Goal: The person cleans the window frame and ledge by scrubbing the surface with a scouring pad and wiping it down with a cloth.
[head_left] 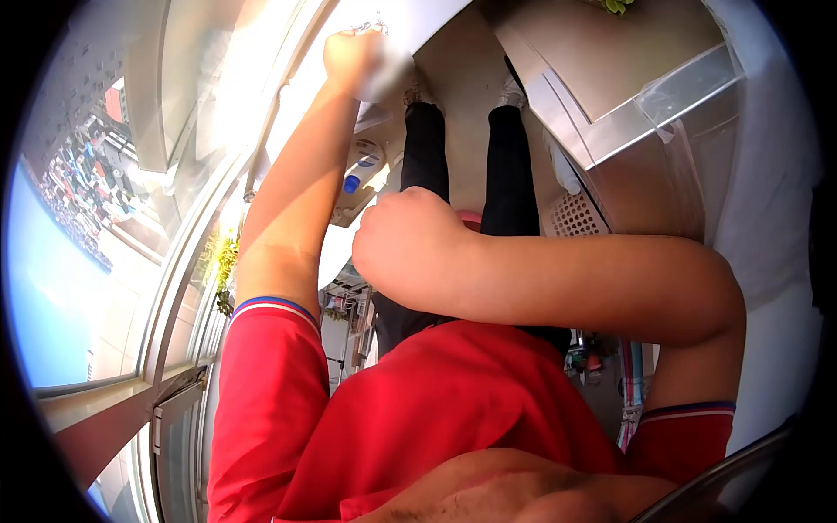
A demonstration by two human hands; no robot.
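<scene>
My left hand (353,57) reaches out at the top left, over a bright white surface. Its fingers are closed near a small shiny, wiry thing (375,26), and glare blurs what they hold. My right hand (405,248) is a fist in front of my body, with its back toward the camera. Its curled fingers face away, so anything inside is hidden. Between the two arms, lower down, lies a container with a blue cap (351,184).
A sunlit window frame (209,196) runs along the left, with a green plant (225,261) beside it. At the right are a box-like white-edged unit (602,139), a white bottle (565,170) and a perforated panel (575,215). My feet are at the top middle.
</scene>
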